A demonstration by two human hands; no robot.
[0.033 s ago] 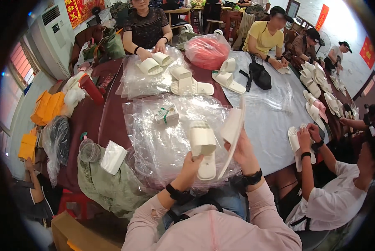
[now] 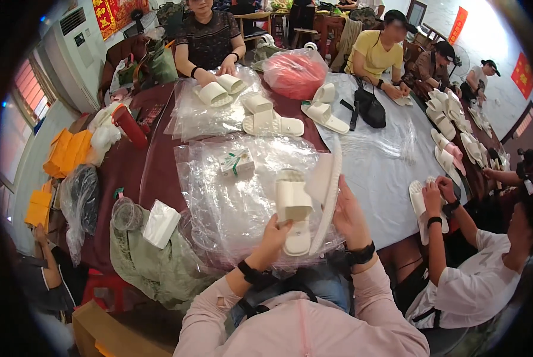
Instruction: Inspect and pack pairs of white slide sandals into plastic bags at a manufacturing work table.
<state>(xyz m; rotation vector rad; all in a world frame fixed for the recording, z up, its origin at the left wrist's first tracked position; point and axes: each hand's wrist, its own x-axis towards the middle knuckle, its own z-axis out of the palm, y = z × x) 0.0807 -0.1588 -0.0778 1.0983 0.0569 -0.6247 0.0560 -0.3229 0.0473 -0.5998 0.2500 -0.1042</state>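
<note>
My left hand (image 2: pixel 272 239) grips a cream slipper (image 2: pixel 294 202) by its side near the strap, thumb on top, over clear plastic bags. Beside it a second, paler slipper (image 2: pixel 321 202) stands on edge, its sole turned to the right. My right hand (image 2: pixel 351 215) holds this one from the sole side, fingers stretched along it; its thumb is hard to make out. The slippers are close together, and I cannot tell whether they touch. Beneath them lies a pile of clear plastic bags (image 2: pixel 213 202), with a small white box with a green ribbon print (image 2: pixel 236 163) on it.
More slippers (image 2: pixel 272 122) lie ahead, and a red bundle in plastic (image 2: pixel 296 71) sits beyond. At left are a tissue pack (image 2: pixel 162 224), a plastic cup (image 2: pixel 127 214) and a red flask (image 2: pixel 129 126). A black pouch (image 2: pixel 370 107) lies right. Co-workers handle slippers around the table.
The slipper at my right hand has turned more upright and moved slightly left, toward the other. My right fingers have straightened along its sole. My left hand has shifted slightly right.
</note>
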